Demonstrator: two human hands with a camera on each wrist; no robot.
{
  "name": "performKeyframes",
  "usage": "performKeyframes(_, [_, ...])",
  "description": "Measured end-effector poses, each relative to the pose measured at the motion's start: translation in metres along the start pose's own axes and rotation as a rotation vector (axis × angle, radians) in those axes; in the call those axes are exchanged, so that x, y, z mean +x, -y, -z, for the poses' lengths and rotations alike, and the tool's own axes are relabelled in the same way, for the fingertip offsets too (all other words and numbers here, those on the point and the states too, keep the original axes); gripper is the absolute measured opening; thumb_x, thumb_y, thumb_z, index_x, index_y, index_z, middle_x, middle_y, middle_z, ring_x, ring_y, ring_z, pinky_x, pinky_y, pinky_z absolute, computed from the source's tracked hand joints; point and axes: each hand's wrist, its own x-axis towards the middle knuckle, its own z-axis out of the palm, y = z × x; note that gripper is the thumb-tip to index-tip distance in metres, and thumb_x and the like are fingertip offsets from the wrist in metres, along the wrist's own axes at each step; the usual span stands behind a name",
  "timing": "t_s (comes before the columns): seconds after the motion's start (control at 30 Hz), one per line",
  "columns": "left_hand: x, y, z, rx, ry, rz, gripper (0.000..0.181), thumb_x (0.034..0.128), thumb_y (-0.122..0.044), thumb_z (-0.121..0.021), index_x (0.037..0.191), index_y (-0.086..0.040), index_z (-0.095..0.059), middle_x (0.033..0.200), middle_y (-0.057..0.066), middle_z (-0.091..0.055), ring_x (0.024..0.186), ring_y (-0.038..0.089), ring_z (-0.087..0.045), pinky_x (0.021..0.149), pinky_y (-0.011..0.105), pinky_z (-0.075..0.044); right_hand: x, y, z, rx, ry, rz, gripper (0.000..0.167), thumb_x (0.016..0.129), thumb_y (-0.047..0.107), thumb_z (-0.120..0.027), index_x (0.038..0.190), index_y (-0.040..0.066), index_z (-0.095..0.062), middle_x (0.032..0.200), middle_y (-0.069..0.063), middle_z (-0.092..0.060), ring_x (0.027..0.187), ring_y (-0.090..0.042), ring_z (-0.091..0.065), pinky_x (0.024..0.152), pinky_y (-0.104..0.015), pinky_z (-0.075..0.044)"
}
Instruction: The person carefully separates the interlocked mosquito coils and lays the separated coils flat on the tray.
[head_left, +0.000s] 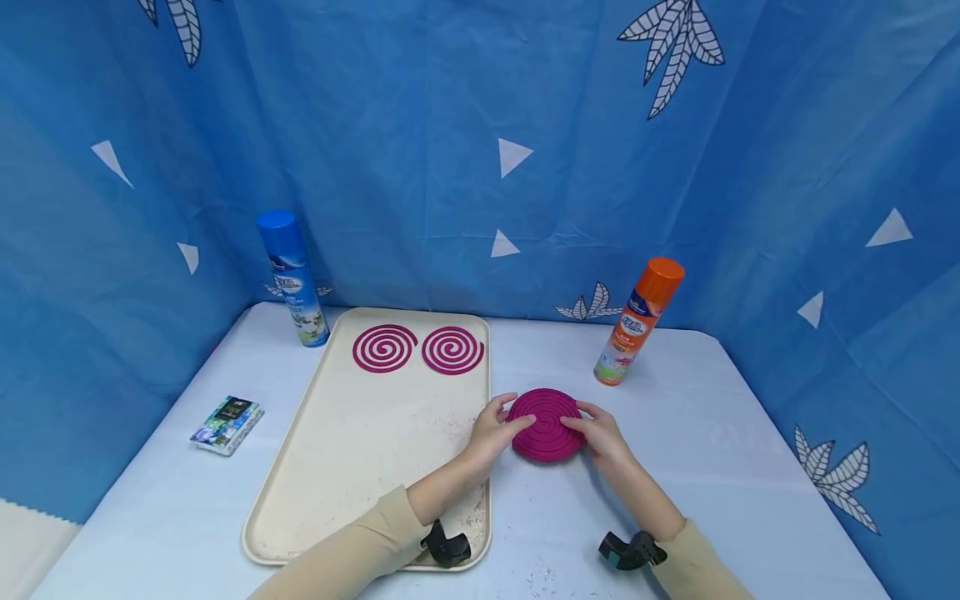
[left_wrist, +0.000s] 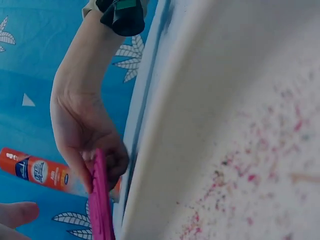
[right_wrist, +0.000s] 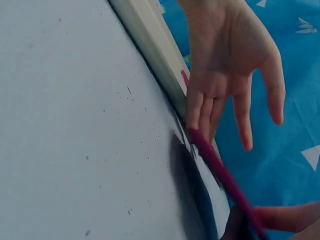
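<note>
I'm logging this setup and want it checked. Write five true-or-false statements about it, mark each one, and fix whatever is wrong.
1. Two pink coils lie at the far end of the tray. True.
2. In the head view, the orange can stands left of the tray. False: it stands to the right of the tray.
3. The right grip holds the pink disc. True.
4. The small packet lies on the tray. False: it lies on the table, left of the tray in the head view.
5. The blue can has a blue cap. True.
</note>
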Motion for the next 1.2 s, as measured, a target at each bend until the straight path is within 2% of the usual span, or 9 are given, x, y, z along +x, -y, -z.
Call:
performKeyframes(0.1, [0.003, -0.003, 0.006, -0.022, -0.045, -0.025, 0.057, 0.0878, -0.020, -0.064, 0.139, -0.006, -0.044, 0.147, 0.026, -0.036, 0.137, 0.042, -0.035, 0.110, 0.052, -0.037, 0.003, 0.008, -0.004, 0.010, 0.039, 0.013, 0.063, 0.089, 0.004, -0.061, 0.142, -0.009, -0.030, 0.099, -0.005, -0.066, 0.067, 0.004, -0.059, 0.061, -0.012, -0.050])
performKeyframes(0.23, [0.009, -0.016, 0.021, -0.030, -0.102, -0.131, 0.056, 0.0877, -0.008, -0.062, 0.140, -0.006, -0.041, 0.142, 0.024, -0.043, 0.126, 0.037, -0.050, 0.101, 0.039, -0.049, 0.001, 0.032, -0.014, 0.153, 0.061, 0.024, 0.068, 0.090, 0.000, -0.060, 0.147, -0.005, -0.024, 0.090, 0.000, -0.067, 0.067, 0.001, -0.065, 0.063, -0.013, -0.054])
performKeyframes(0.33, [0.012, -0.031, 0.036, -0.010, -0.120, -0.220, 0.057, 0.0873, -0.004, -0.063, 0.140, -0.007, -0.042, 0.126, 0.023, -0.056, 0.103, 0.026, -0.064, 0.084, 0.027, -0.056, -0.004, 0.054, -0.023, 0.235, 0.080, 0.035, 0.070, 0.091, 0.002, -0.060, 0.149, 0.000, -0.022, 0.110, -0.010, -0.064, 0.073, 0.001, -0.066, 0.069, -0.014, -0.055])
performKeyframes(0.4, [0.011, -0.044, 0.044, -0.005, -0.137, -0.263, 0.055, 0.0862, -0.004, -0.065, 0.137, -0.008, -0.046, 0.114, 0.021, -0.062, 0.087, 0.015, -0.067, 0.074, 0.021, -0.056, -0.008, 0.066, -0.031, 0.282, 0.100, 0.045, 0.069, 0.092, 0.004, -0.059, 0.150, 0.003, -0.022, 0.129, -0.014, -0.056, 0.079, 0.001, -0.066, 0.074, -0.014, -0.055])
performKeyframes(0.5, [0.006, -0.062, 0.055, -0.034, -0.157, -0.321, 0.051, 0.0854, -0.004, -0.067, 0.133, -0.007, -0.051, 0.110, 0.020, -0.063, 0.081, 0.005, -0.066, 0.071, 0.017, -0.056, -0.016, 0.081, -0.043, 0.334, 0.153, 0.084, 0.065, 0.092, 0.004, -0.058, 0.149, 0.005, -0.026, 0.145, -0.015, -0.042, 0.091, 0.000, -0.064, 0.080, -0.016, -0.055])
performKeyframes(0.6, [-0.002, -0.075, 0.064, -0.050, -0.169, -0.377, 0.042, 0.0857, -0.004, -0.067, 0.127, -0.005, -0.057, 0.112, 0.018, -0.061, 0.083, 0.006, -0.065, 0.072, 0.015, -0.056, -0.025, 0.091, -0.054, 0.364, 0.214, 0.145, 0.063, 0.092, 0.002, -0.056, 0.148, 0.005, -0.028, 0.148, -0.012, -0.039, 0.103, -0.004, -0.060, 0.086, -0.018, -0.054])
performKeyframes(0.73, [-0.012, -0.085, 0.072, 0.051, -0.156, -0.441, 0.028, 0.0881, -0.006, -0.066, 0.116, -0.006, -0.065, 0.117, 0.012, -0.062, 0.092, 0.016, -0.064, 0.074, 0.016, -0.055, -0.036, 0.099, -0.061, 0.361, 0.234, 0.204, 0.061, 0.092, 0.000, -0.056, 0.147, 0.004, -0.029, 0.145, -0.014, -0.041, 0.106, -0.005, -0.060, 0.088, -0.020, -0.054])
performKeyframes(0.97, [-0.022, -0.084, 0.072, 0.287, -0.113, -0.496, 0.020, 0.0918, -0.011, -0.061, 0.109, -0.012, -0.072, 0.141, 0.012, -0.049, 0.131, 0.027, -0.047, 0.084, 0.034, -0.056, -0.046, 0.098, -0.064, 0.350, 0.258, 0.250, 0.058, 0.092, -0.002, -0.052, 0.145, 0.001, -0.029, 0.142, -0.015, -0.043, 0.103, -0.004, -0.062, 0.089, -0.020, -0.054])
performKeyframes(1.2, [-0.024, -0.080, 0.070, 0.389, -0.143, -0.539, 0.023, 0.0881, -0.014, -0.066, 0.111, -0.011, -0.071, 0.149, 0.016, -0.039, 0.140, 0.035, -0.035, 0.101, 0.049, -0.048, -0.044, 0.095, -0.073, 0.333, 0.258, 0.232, 0.054, 0.093, 0.002, -0.053, 0.143, 0.003, -0.033, 0.138, -0.013, -0.046, 0.102, -0.005, -0.061, 0.088, -0.019, -0.054])
